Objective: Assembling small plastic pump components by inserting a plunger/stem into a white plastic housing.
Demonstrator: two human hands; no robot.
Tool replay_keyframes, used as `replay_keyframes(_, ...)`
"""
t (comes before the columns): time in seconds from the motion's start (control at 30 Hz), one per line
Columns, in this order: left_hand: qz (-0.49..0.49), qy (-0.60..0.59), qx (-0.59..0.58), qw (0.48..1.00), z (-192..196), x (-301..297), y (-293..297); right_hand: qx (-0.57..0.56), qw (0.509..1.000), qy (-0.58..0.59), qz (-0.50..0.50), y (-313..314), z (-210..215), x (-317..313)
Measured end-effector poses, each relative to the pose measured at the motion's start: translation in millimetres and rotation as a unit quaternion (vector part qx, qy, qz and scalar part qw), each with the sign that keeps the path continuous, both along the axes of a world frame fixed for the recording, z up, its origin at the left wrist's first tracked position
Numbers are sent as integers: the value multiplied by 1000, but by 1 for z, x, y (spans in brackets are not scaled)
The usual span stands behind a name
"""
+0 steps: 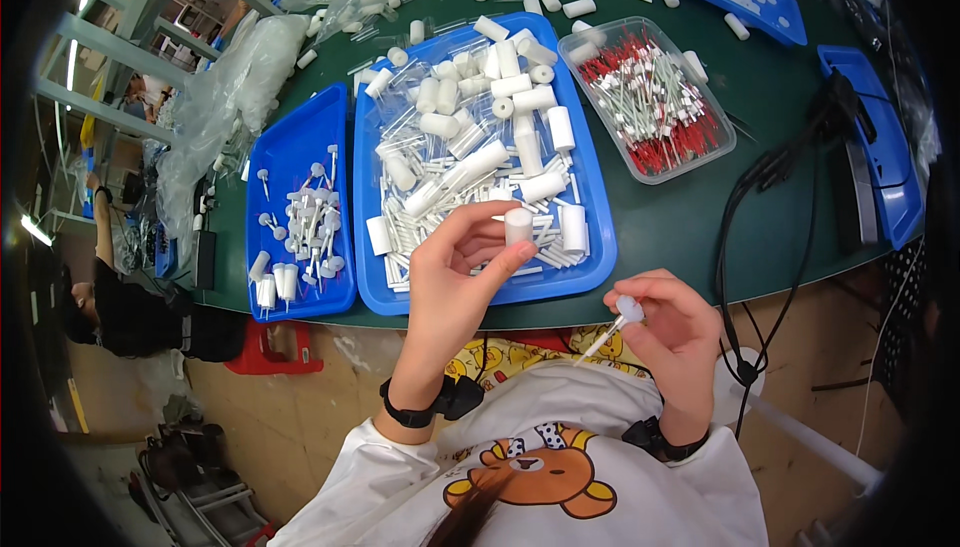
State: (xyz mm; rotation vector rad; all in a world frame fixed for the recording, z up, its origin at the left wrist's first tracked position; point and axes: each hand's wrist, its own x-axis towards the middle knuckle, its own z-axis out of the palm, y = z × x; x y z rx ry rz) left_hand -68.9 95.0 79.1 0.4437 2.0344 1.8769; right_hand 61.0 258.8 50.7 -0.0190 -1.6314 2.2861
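My left hand [455, 262] grips a short white foam-like cylinder [518, 228] between thumb and fingers, above the front of the middle blue tray [600, 217]. That tray is heaped with white cylinders, thin white sticks and clear tubes. To the right, in front of the table edge, my right hand [672, 332] pinches a thin white stick with a round translucent cap [628, 310]. The stick points down and to the left, and the two held pieces are apart. Similar capped sticks [315, 219] lie in the left blue tray [262, 157], with several white cylinders at its near end.
A clear plastic box [660, 179] of red-and-white wired parts stands right of the middle tray. Black cables [740, 217] hang over the table's right side. Another blue tray [790, 27] with translucent caps lies at the back. Plastic bags [225, 107] sit far left; other people are beyond.
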Motion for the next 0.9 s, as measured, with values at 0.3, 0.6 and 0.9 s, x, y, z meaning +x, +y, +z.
replay_keyframes(0.3, -116, -139, 123, 976, 5, 25, 1, 210, 971, 101, -59, -18, 4, -27)
replay_keyframes(0.6, -90, -204, 98, 970, 7, 30, -4, 217, 968, 19, -124, -26, 2, -27)
replay_keyframes(0.9, -83, -173, 119, 974, -4, 46, 2, 199, 967, 7, -158, -35, 0, -33)
